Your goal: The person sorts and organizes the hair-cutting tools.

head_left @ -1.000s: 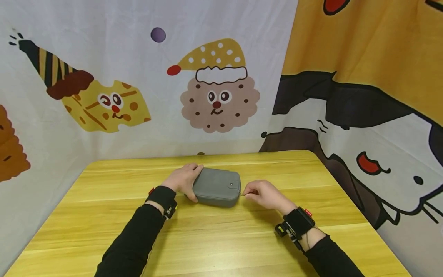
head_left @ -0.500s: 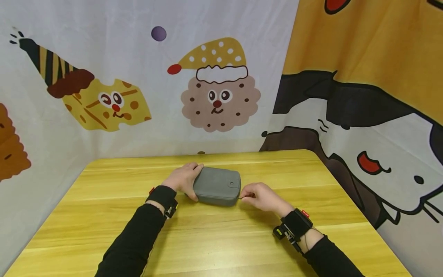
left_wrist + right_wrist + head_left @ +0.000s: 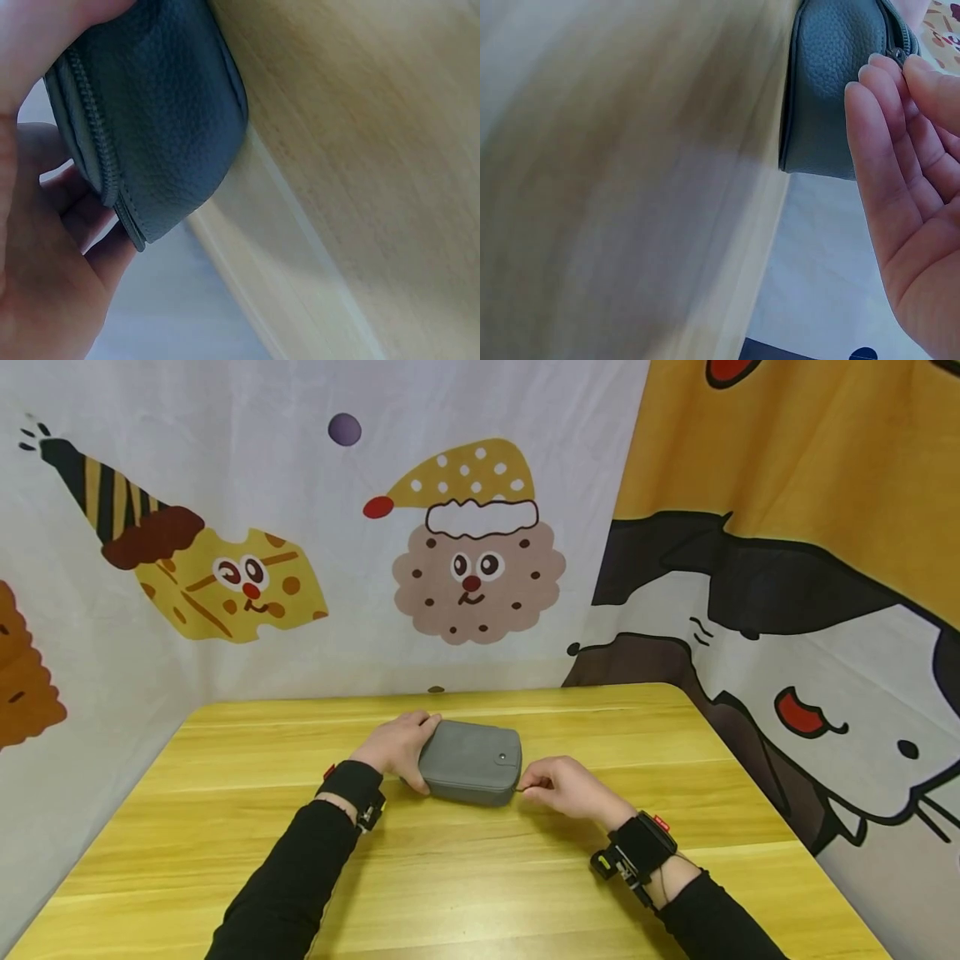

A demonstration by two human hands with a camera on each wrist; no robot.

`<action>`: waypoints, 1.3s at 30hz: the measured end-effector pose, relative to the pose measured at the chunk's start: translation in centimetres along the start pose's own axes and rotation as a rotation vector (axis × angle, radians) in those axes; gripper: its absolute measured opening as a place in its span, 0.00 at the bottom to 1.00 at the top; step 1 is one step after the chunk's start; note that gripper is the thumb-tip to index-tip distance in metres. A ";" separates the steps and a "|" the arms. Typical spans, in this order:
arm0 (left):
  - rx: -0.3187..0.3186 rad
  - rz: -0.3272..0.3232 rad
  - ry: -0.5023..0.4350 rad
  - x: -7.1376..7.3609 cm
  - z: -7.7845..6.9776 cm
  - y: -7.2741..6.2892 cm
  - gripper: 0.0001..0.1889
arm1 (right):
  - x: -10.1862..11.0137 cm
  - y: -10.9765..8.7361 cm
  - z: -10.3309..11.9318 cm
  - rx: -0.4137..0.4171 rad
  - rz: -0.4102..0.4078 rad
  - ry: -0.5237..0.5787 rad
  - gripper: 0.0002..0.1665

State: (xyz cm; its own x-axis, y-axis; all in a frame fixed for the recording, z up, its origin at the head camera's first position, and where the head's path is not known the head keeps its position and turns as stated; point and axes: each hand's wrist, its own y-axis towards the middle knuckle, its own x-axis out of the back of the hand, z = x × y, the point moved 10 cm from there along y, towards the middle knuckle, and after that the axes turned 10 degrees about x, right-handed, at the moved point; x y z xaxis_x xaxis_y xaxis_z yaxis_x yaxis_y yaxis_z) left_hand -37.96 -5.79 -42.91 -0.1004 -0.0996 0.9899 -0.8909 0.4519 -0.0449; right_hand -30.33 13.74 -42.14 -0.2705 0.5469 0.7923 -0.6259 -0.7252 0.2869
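Observation:
A grey zip pouch (image 3: 468, 756) of pebbled leather, with a small snap tab on its top, lies on the wooden table. My left hand (image 3: 397, 750) grips its left end, thumb on the front side and fingers round the back. Up close in the left wrist view, the zipper (image 3: 94, 112) runs along the pouch's edge beside that thumb. At the front right corner, my right hand (image 3: 568, 787) pinches the zipper pull between thumb and fingertips. The metal slider (image 3: 897, 54) shows just beyond those fingertips in the right wrist view; the pull itself is mostly hidden by them.
The wooden table (image 3: 480, 877) ends at a back edge just behind the pouch. A curtain (image 3: 300, 668) printed with cartoon figures hangs behind and along both sides. Both wrists carry black straps with small cameras.
My right hand has shifted slightly left and toward me, carrying the zipper pull round the pouch's front right corner. The left hand keeps its hold, and the pouch stays nearly in place.

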 end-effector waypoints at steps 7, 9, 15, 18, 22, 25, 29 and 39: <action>0.009 0.007 0.006 0.1 0.1 0.0 0.68 | 0.0 0.4 1.5 0.069 0.015 -0.093 0.03; 0.011 0.014 0.006 0.1 0.2 0.0 0.68 | -0.1 0.5 1.8 0.075 0.017 -0.092 0.03; 0.006 0.029 0.000 0.1 0.2 0.1 0.68 | -0.6 0.3 1.5 0.040 0.015 -0.021 0.04; 0.005 0.033 -0.007 0.0 0.3 0.1 0.68 | -0.7 0.2 1.4 0.027 0.008 0.006 0.04; -0.002 0.036 -0.019 -0.1 0.3 0.1 0.68 | -0.9 0.2 1.4 0.017 -0.004 0.008 0.04; -0.001 0.040 -0.017 0.0 0.3 0.1 0.68 | -1.3 0.3 1.5 0.009 0.001 0.016 0.04; -0.005 0.038 -0.015 0.2 0.2 0.1 0.68 | -1.9 0.6 1.9 0.001 -0.001 0.030 0.04; -0.003 0.043 -0.032 0.2 0.2 0.0 0.68 | -2.6 1.2 3.3 -0.064 -0.045 -0.009 0.03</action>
State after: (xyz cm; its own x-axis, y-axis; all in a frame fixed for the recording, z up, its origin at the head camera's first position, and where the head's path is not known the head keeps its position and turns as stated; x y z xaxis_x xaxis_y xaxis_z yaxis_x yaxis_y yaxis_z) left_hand -38.05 -5.95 -42.74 -0.1528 -0.1086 0.9823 -0.8842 0.4591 -0.0868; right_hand -27.97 10.10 -42.10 -0.2349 0.5742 0.7843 -0.6826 -0.6719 0.2875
